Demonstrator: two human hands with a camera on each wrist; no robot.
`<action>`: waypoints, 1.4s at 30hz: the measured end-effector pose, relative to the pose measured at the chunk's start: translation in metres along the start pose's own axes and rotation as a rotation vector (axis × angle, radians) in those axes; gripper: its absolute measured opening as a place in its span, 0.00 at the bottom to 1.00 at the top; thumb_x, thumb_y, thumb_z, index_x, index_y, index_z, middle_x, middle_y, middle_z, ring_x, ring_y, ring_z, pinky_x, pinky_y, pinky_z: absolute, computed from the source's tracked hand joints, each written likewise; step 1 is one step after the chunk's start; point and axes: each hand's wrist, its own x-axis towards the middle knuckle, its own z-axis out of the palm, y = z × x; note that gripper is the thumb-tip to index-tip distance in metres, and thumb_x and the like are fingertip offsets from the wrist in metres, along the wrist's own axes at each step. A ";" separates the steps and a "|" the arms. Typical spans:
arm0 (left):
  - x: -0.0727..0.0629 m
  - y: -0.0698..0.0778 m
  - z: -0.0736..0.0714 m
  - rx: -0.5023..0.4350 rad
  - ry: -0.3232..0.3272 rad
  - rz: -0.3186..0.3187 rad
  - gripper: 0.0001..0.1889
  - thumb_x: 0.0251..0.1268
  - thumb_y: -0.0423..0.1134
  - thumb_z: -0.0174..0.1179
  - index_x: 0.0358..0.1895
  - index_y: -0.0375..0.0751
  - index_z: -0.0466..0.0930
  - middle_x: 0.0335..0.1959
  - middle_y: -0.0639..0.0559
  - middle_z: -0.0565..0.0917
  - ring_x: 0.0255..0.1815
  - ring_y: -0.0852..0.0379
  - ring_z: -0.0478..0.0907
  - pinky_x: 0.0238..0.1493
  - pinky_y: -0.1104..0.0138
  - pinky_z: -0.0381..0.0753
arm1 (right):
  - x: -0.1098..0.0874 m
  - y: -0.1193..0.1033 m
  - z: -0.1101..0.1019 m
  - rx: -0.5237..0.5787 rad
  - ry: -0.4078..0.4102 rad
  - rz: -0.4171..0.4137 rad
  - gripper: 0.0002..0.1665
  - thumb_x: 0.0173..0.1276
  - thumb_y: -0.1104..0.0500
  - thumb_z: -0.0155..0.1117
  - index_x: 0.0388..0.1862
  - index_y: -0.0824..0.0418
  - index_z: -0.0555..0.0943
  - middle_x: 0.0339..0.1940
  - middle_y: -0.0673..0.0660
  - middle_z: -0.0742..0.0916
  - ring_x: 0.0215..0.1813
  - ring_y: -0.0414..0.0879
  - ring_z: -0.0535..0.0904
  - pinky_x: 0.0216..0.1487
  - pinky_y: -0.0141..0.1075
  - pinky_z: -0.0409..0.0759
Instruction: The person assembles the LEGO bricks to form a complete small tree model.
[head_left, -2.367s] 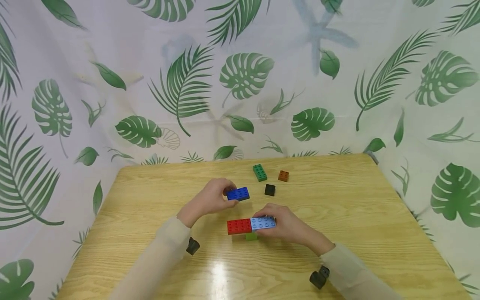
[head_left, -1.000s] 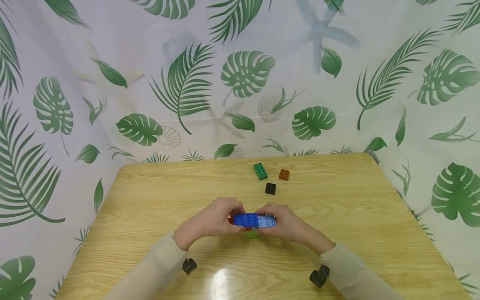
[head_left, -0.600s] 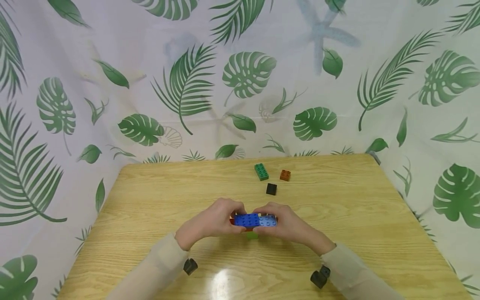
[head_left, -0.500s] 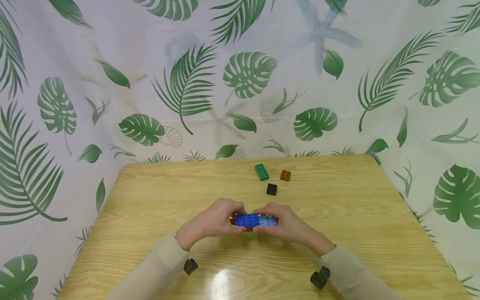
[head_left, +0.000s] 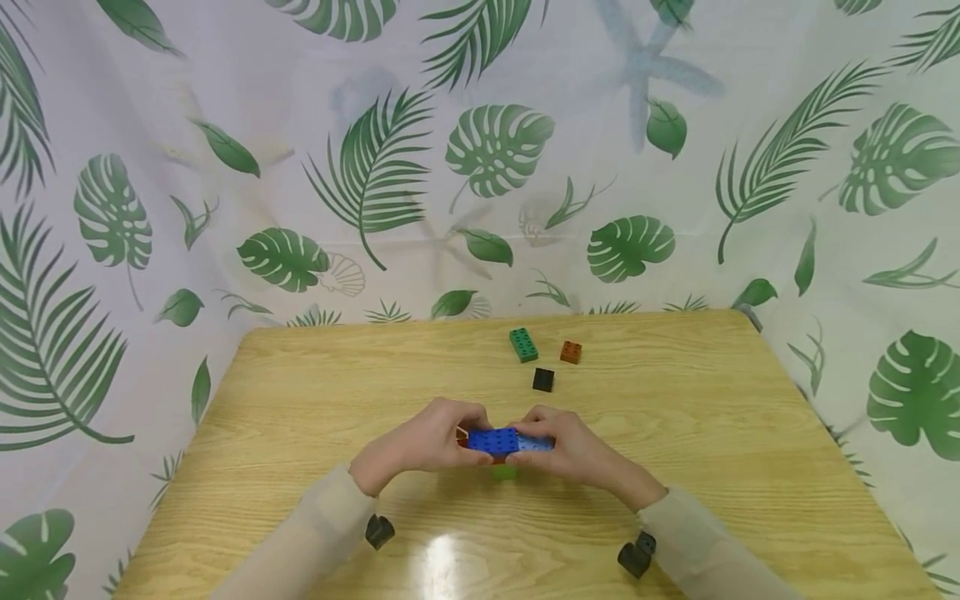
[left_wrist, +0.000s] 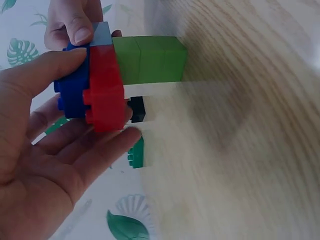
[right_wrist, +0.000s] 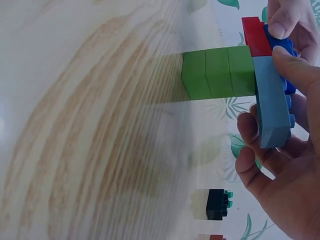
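In the head view, my left hand [head_left: 427, 437] pinches a dark blue toy brick [head_left: 492, 440] between thumb and fingers. The brick lies on top of a red brick [left_wrist: 106, 85] and the inner end of a light blue brick [right_wrist: 272, 97], which sit side by side. Several stacked light green bricks [right_wrist: 217, 74] stand under these two as a column on the table. My right hand [head_left: 570, 446] grips the light blue brick from the right, its thumb right at the dark blue brick's edge. Fingers of both hands partly hide the bricks.
Behind the hands on the wooden table [head_left: 675, 400] lie a dark green brick [head_left: 523, 344], a small brown brick [head_left: 571, 352] and a black brick [head_left: 543, 380]. A leaf-patterned cloth [head_left: 480, 217] hangs beyond the table's back edge.
My left hand has brought the dark blue brick from the left, down onto the red and light blue bricks. The right hand keeps its place, its fingers now covering more of the light blue brick.
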 end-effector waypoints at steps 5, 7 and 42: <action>-0.001 -0.006 0.002 -0.057 -0.005 -0.008 0.12 0.67 0.44 0.73 0.47 0.48 0.82 0.45 0.53 0.90 0.39 0.63 0.82 0.44 0.72 0.84 | 0.001 0.002 0.003 0.013 0.005 -0.004 0.32 0.71 0.48 0.74 0.65 0.67 0.83 0.47 0.53 0.86 0.44 0.37 0.78 0.43 0.30 0.77; -0.001 -0.008 0.003 -0.056 -0.001 -0.007 0.12 0.67 0.44 0.73 0.47 0.48 0.82 0.44 0.54 0.90 0.38 0.63 0.81 0.43 0.72 0.83 | 0.002 0.002 0.003 0.011 0.007 -0.006 0.32 0.71 0.48 0.74 0.65 0.68 0.83 0.46 0.53 0.86 0.44 0.36 0.78 0.43 0.30 0.77; -0.008 -0.011 0.017 -0.068 0.099 -0.015 0.18 0.69 0.47 0.72 0.57 0.49 0.81 0.51 0.53 0.89 0.44 0.57 0.81 0.44 0.70 0.79 | 0.018 0.037 -0.028 -0.149 0.334 0.183 0.22 0.75 0.55 0.71 0.62 0.65 0.84 0.55 0.63 0.88 0.49 0.54 0.83 0.42 0.40 0.78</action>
